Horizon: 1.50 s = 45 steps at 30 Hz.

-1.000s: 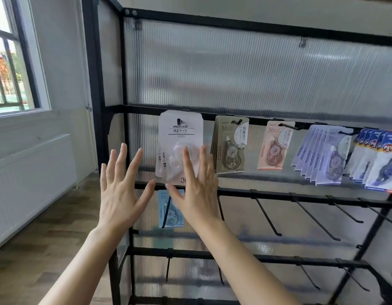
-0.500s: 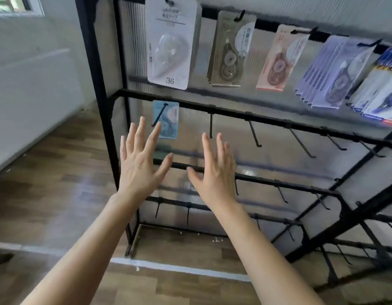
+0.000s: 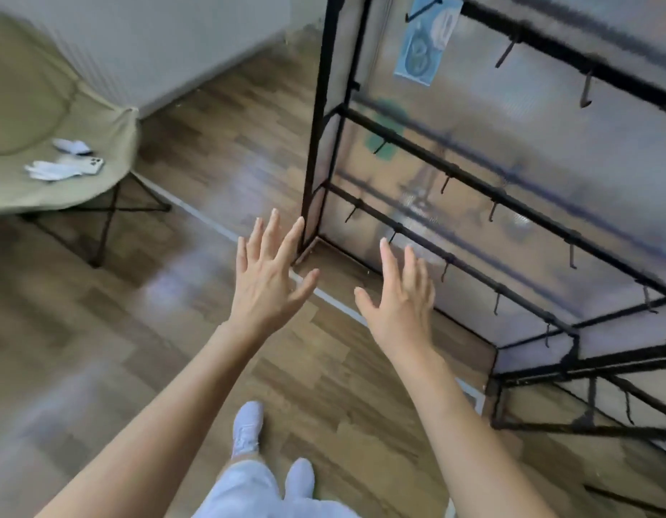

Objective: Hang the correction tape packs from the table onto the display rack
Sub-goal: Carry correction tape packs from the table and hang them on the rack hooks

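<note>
Wood-plank floor [image 3: 196, 151]; display rack [image 3: 316, 143] at right, fabric chair [image 3: 43, 106] at left. My left grip [image 3: 266, 278] and right grip [image 3: 398, 308] are both spread, fingers straight, holding nothing, in the air near the rack's lower left corner. One blue correction tape pack [image 3: 421, 46] hangs on a hook at the rack's upper left corner; the other hooks in view are bare. Tabletop not in view. Judged step: between packs. Next I must find the tabletop and take one pack, hang hole kept free.

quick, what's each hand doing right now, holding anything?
Left hand: open, fingers spread, holding nothing.
Right hand: open, fingers straight, holding nothing.
</note>
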Motion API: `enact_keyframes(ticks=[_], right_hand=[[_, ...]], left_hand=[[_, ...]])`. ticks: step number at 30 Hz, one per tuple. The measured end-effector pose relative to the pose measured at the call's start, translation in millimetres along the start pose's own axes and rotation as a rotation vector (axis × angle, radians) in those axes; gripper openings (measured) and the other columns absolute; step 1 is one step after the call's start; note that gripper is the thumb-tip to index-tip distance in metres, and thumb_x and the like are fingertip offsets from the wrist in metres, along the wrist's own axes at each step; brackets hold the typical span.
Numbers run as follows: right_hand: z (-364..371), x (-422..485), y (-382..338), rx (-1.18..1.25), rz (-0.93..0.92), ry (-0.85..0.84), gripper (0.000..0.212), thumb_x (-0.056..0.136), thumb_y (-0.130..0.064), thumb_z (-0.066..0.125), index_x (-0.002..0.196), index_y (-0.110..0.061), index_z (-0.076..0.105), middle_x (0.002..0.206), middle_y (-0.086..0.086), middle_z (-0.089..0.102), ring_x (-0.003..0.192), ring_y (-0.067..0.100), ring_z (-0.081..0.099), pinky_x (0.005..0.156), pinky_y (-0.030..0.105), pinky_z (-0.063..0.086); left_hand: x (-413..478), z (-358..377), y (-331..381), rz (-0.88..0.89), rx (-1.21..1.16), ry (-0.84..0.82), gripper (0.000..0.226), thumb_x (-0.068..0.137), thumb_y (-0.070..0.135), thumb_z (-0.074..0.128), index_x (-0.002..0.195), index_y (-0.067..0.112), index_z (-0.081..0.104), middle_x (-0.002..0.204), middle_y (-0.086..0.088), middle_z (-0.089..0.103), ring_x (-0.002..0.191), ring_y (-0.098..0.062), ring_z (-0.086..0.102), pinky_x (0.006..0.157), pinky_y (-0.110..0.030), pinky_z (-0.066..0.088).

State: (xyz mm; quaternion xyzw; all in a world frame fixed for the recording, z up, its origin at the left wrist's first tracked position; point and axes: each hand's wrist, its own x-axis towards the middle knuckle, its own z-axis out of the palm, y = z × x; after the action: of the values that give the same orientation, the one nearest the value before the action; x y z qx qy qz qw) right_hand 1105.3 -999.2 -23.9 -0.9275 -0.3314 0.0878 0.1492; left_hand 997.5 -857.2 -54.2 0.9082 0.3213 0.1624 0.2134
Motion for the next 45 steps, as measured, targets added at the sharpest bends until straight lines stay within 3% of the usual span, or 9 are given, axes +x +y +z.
enact_keyframes(ticks=[10,26,38,45], right_hand=[[77,-72,-150,0.046,-0.301,-0.232,0.075,0.093,-0.04,0.051,0.152,-0.03,0.006,0.16,0.01,0.001,0.145,0.03,0.001,0.115,0.046,0.003],[212,-220,-460,0.072,-0.66,-0.455,0.073,0.094,-0.038,0.05,0.152,-0.028,0.006,0.159,0.011,0.005,0.145,0.031,0.004,0.115,0.046,0.006],[280,-199,-668,0.053,-0.903,-0.497,0.073,0.094,-0.041,0.051,0.152,-0.027,0.009,0.159,0.011,0.007,0.146,0.031,0.005,0.116,0.048,0.007],[294,-166,-803,0.056,-1.019,-0.479,0.072,0.094,-0.041,0.05,0.152,-0.027,0.01,0.159,0.011,0.008,0.146,0.03,0.006,0.116,0.047,0.008]], left_hand=[[-145,-74,-139,-0.418,0.126,0.074,0.071,0.09,0.049,0.05,0.151,0.032,0.018,0.161,-0.006,0.006,0.148,-0.026,0.0,0.117,-0.044,-0.001],[-346,-249,-382,-0.828,0.155,0.18,0.067,0.094,0.049,0.045,0.151,0.034,0.014,0.161,-0.004,0.002,0.148,-0.023,-0.001,0.117,-0.044,-0.001],[-353,-357,-536,-1.091,0.165,0.358,0.066,0.095,0.048,0.043,0.152,0.032,0.013,0.161,-0.003,0.0,0.148,-0.023,-0.004,0.117,-0.044,-0.004],[-318,-434,-624,-1.127,0.131,0.481,0.066,0.095,0.046,0.046,0.152,0.032,0.015,0.161,-0.003,0.001,0.148,-0.023,-0.004,0.117,-0.042,-0.004]])
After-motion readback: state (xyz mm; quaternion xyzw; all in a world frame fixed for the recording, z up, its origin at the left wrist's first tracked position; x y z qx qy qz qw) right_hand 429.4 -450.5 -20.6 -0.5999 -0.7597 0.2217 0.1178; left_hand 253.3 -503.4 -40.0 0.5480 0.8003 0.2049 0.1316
